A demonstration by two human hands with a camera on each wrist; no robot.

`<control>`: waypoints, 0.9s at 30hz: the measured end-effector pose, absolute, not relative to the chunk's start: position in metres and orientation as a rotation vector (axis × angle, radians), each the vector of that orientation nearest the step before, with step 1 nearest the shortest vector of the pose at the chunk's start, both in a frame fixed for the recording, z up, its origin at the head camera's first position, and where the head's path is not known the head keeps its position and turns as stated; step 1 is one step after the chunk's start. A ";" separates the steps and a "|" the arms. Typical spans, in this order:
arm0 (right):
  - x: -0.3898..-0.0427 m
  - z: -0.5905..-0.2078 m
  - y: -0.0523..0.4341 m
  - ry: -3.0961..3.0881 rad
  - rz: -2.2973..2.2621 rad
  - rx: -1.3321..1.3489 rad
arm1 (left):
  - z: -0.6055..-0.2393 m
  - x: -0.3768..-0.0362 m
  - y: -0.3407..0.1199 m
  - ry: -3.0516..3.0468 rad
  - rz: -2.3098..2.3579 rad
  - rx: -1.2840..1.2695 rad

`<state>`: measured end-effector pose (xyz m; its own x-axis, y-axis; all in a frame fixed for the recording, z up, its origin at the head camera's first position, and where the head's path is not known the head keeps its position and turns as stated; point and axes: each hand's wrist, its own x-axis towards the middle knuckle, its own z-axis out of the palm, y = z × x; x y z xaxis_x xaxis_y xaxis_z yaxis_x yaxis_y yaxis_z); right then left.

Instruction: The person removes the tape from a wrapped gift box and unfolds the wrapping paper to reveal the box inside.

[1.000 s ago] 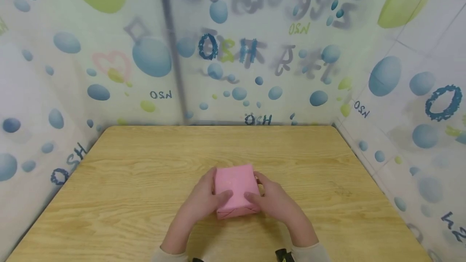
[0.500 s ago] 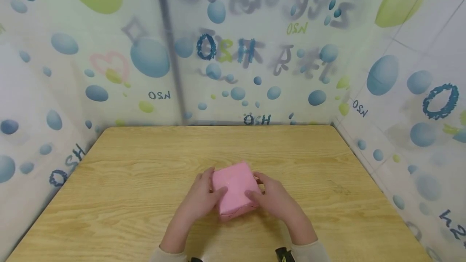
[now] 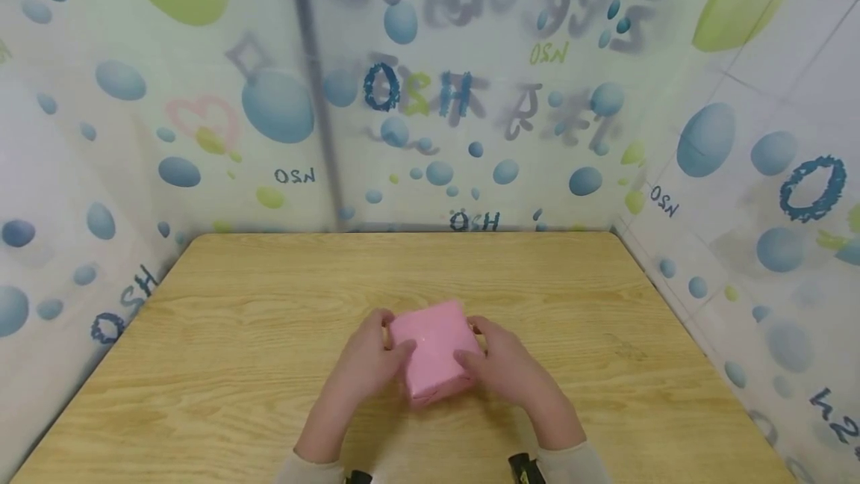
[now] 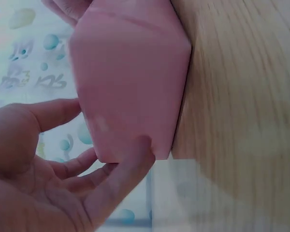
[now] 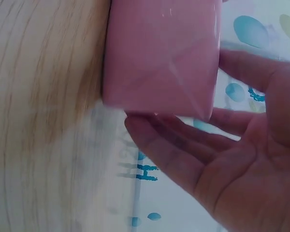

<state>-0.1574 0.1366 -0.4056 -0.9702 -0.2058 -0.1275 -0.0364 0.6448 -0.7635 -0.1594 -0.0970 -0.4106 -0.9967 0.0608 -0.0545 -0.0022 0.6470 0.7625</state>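
Note:
A pink paper-wrapped box (image 3: 433, 346) sits on the wooden table (image 3: 235, 334), near its front middle. My left hand (image 3: 368, 363) grips the box's left side, thumb on the top face. My right hand (image 3: 505, 364) grips its right side in the same way. In the left wrist view the box (image 4: 130, 82) stands against the tabletop, with the left hand's fingers (image 4: 116, 179) reaching under its edge. In the right wrist view the folded wrapping seams of the box (image 5: 162, 53) show, and the right hand's fingers (image 5: 183, 150) cup its end.
Patterned plastic sheets with blue and green bubbles (image 3: 430, 95) wall the table in at the back and on both sides. A grey pole (image 3: 316, 88) stands behind the back sheet. The table's far edge (image 3: 403, 234) meets the back sheet.
Both hands have turned the pink box a little counter-clockwise on the table, and its left side has shifted slightly left. The grip is unchanged.

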 end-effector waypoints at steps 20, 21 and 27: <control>-0.158 -0.405 0.124 2.775 -1.069 -0.320 | -0.401 -0.156 -0.096 2.827 0.926 -0.036; -0.159 -0.405 0.124 2.773 -1.068 -0.315 | -0.400 -0.156 -0.096 2.828 0.926 -0.028; -0.157 -0.408 0.119 2.774 -1.061 -0.343 | -0.394 -0.151 -0.097 2.822 0.919 0.039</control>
<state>-0.1574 0.1191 -0.4079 -0.9622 -0.2657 -0.0595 -0.1583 0.7235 -0.6720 -0.1514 -0.0965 -0.3937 -0.9846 0.0782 -0.1561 -0.0286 0.8095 0.5864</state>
